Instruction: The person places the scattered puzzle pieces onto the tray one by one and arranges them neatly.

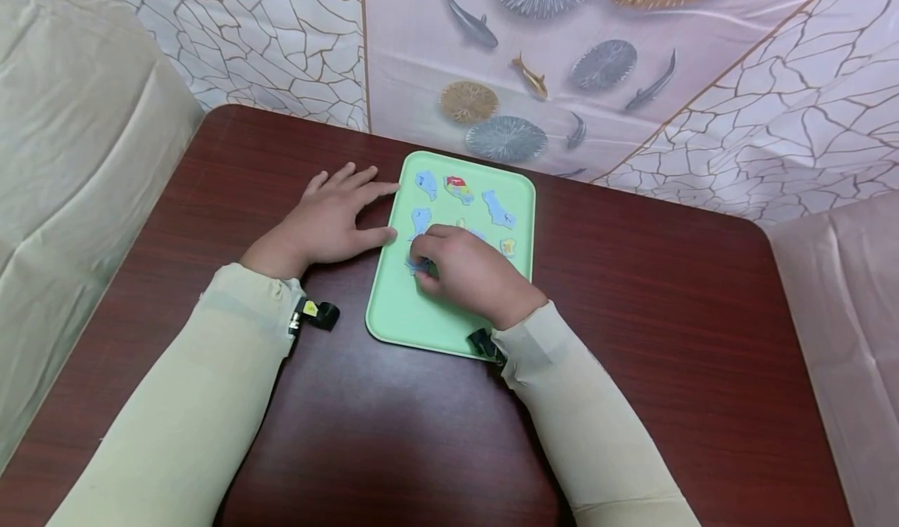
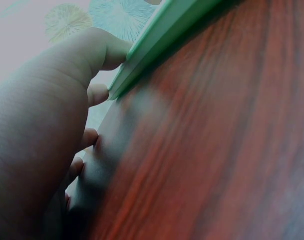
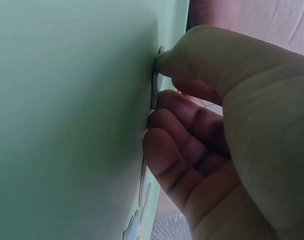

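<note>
A light green tray (image 1: 421,320) bears several flat, irregular puzzle pieces, mostly light blue with small printed marks. My right hand (image 1: 474,271) is over the tray's middle, its thumb and fingertips curled at the edges of a blue puzzle piece (image 1: 416,268) that lies against the tray. Part of that piece is covered by the fingers; the right wrist view shows its thin edge (image 3: 154,90) between thumb and fingertips. With fingers spread, my left hand (image 1: 326,218) rests on the table, its thumb and forefinger touching the tray's left rim (image 2: 137,57).
Beyond my right hand are a red and yellow piece (image 1: 458,189), blue pieces (image 1: 498,209) and a small yellow piece (image 1: 508,247). The dark red-brown table (image 1: 653,340) meets a patterned cloth (image 1: 520,66) at the back. Plain cloth hangs at both sides.
</note>
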Motion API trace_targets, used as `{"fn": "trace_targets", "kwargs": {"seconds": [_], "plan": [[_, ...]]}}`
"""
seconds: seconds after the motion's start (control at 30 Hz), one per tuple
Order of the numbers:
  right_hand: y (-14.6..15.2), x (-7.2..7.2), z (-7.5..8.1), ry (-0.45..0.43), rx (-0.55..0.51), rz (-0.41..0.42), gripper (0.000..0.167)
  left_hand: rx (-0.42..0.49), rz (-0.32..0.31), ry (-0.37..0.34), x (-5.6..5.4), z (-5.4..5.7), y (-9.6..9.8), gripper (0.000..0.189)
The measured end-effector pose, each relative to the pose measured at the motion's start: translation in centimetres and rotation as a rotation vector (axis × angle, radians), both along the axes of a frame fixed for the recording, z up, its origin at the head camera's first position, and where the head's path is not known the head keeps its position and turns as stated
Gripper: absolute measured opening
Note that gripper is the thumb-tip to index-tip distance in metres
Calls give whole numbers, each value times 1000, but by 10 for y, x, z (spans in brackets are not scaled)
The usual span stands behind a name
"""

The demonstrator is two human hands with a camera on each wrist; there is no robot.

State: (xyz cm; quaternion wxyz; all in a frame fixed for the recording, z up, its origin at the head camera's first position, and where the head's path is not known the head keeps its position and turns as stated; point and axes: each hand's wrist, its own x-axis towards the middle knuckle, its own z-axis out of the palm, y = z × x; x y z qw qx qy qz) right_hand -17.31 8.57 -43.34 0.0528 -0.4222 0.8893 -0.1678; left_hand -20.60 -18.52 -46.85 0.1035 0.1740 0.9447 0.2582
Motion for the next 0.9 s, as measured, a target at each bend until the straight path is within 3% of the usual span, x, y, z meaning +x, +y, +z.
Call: {"fn": "trace_targets", "kwargs": {"seconds": [0.37, 0.9], "plan": [[-1, 0, 2, -8, 19, -6, 8, -3, 3, -1, 0, 1, -1, 78], [14, -5, 19, 65, -17, -52, 16, -10, 6, -3, 0, 1, 1, 78]]}}
